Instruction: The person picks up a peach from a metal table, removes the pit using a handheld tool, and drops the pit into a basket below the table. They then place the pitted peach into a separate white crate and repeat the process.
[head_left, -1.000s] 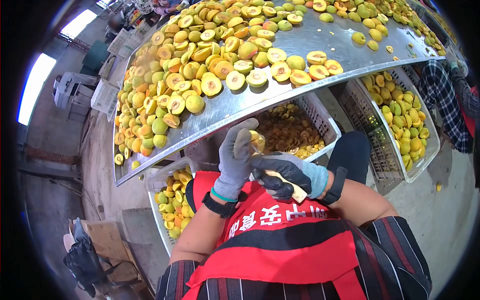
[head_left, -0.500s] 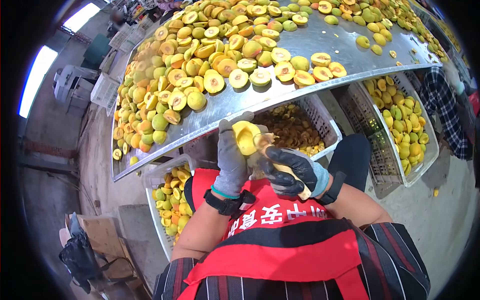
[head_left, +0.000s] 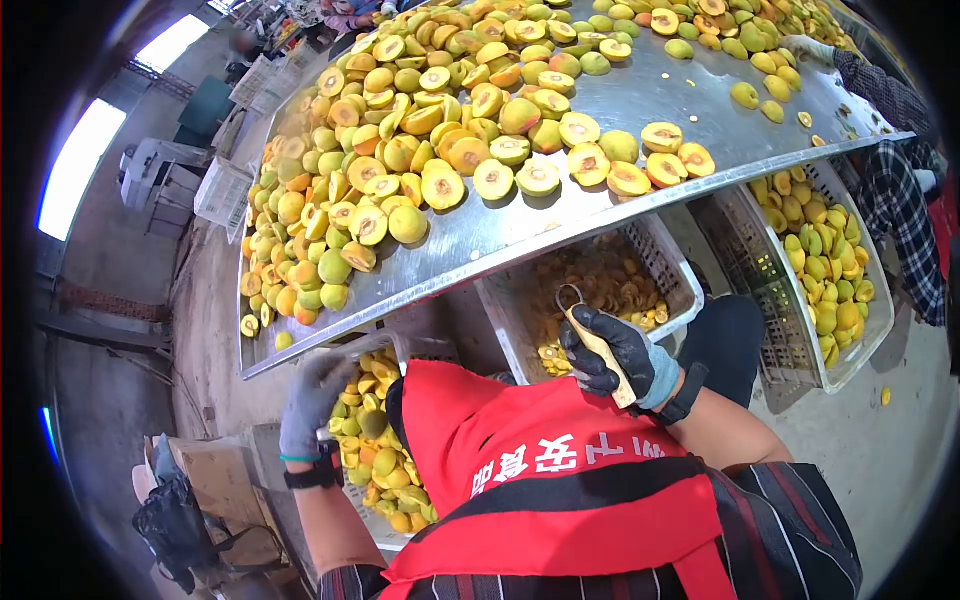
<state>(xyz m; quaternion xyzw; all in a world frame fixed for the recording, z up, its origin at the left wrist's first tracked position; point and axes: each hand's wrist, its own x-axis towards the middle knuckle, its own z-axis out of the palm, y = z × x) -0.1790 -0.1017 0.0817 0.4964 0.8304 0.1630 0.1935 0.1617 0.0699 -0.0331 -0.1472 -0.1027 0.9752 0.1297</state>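
My right hand [head_left: 612, 355], in a dark-coated glove, is closed round the pale handle of a pitting tool [head_left: 600, 350] whose metal loop points up over a crate of dark pits and scraps [head_left: 505, 325]. Off to the left, my left hand [head_left: 312, 400] in a grey glove is beside the upper left rim of a crate of fruit halves [head_left: 365, 520]. Its fingers are blurred, and whether they hold anything cannot be made out. Many halved yellow-green fruits [head_left: 442, 186] lie cut side up or down on the metal table [head_left: 570, 215].
The table's raised metal edge runs across above both hands. Another crate of fruit [head_left: 815, 260] stands at the right. A co-worker's gloved hand [head_left: 808, 48] reaches onto the table at upper right. Cardboard and a black bag [head_left: 172, 525] lie at lower left.
My left hand has moved from the middle, where it held a hollowed fruit half, left to the fruit crate. My right hand keeps the tool, now apart from the fruit. A co-worker's hand has appeared.
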